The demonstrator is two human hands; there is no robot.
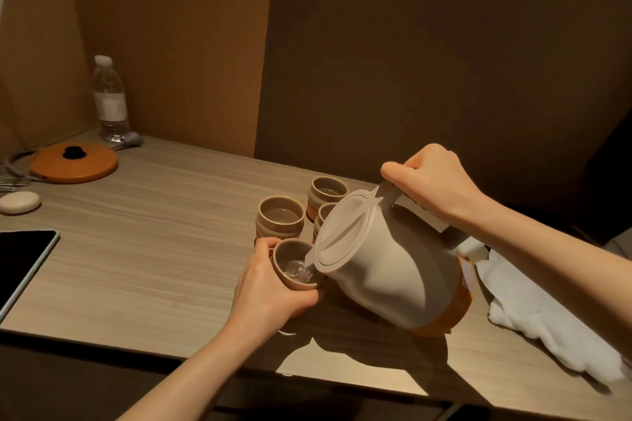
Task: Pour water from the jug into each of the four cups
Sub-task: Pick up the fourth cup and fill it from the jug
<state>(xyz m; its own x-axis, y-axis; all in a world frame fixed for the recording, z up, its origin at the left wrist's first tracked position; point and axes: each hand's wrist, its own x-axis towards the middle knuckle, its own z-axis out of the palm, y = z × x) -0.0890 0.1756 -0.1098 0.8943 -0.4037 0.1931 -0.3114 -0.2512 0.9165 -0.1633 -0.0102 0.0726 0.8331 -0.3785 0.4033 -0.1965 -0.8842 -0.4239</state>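
Observation:
My right hand (432,181) grips the handle of a beige jug (386,267) with an orange base, tilted left so its spout hangs over a cup. Water runs into that cup (290,260), which my left hand (270,287) holds around its side near the table's front. Behind it stand three more beige cups: one at the left (281,219) with water in it, one at the back (327,192) also holding water, and one (326,214) largely hidden behind the jug's lid.
The wooden table (154,249) ends in a front edge close below my hands. A white cloth (547,325) lies at the right. At the far left are an orange lid (73,162), a water bottle (109,99), a white oval object (18,202) and a dark tablet (20,260).

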